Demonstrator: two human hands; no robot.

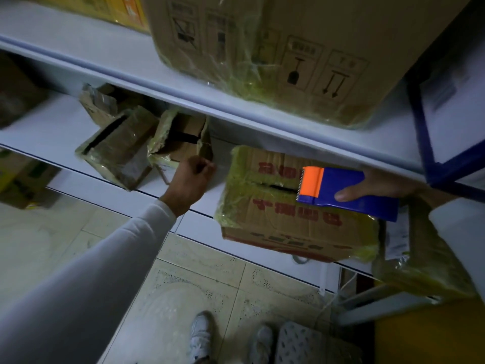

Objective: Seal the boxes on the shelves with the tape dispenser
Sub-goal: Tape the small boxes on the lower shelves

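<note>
A blue tape dispenser [351, 189] with an orange front is gripped by my right hand [378, 185]; it hovers over a cardboard box with red print [286, 219] on the middle shelf [199, 219], its toothed edge near the box's open top seam. My left hand [191, 179] has curled fingers at the front right corner of a small taped box [181, 143] further left. Whether it holds the flap I cannot tell. Another small box [118, 156] with an open slit sits left of that one.
A large box [275, 48] wrapped in yellowish tape stands on the upper shelf [78, 43]. A blue shelf post [422, 122] rises at right. More boxes [15, 95] sit at far left. A wrapped parcel [425, 266] lies at right. My shoes [202, 337] stand on the tiled floor [196, 285].
</note>
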